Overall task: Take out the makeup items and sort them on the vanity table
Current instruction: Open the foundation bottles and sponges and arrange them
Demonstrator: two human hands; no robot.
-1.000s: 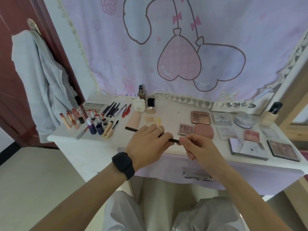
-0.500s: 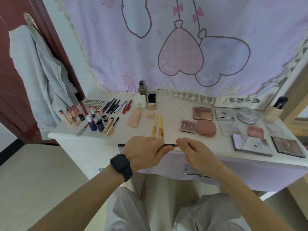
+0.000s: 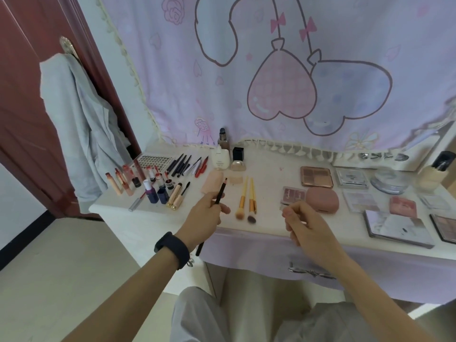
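My left hand (image 3: pixel 204 218) grips a thin black pencil (image 3: pixel 220 193) near its middle, above the front edge of the white vanity table (image 3: pixel 266 174). The pencil's tip points away from me and its other end sticks out below my palm. My right hand (image 3: pixel 308 225) hovers to the right with its fingers loosely curled, holding nothing. Two yellow-handled brushes (image 3: pixel 246 197) lie between my hands. A row of dark pencils (image 3: pixel 181 164) lies at the back left. Lipsticks and small bottles (image 3: pixel 148 183) stand at the left end.
Eyeshadow palettes (image 3: pixel 316 176), a pink compact (image 3: pixel 322 199) and a glass jar (image 3: pixel 389 180) cover the table's right half. Bottles (image 3: pixel 222 154) stand at the back before a pink cloth. A grey jacket (image 3: pixel 74 119) hangs on the door at left. A drawer handle (image 3: pixel 311 271) sits under the table edge.
Both hands held the black pencil crosswise before. My right hand has let go and drawn right; my left hand has turned the pencil so its tip points away from me.
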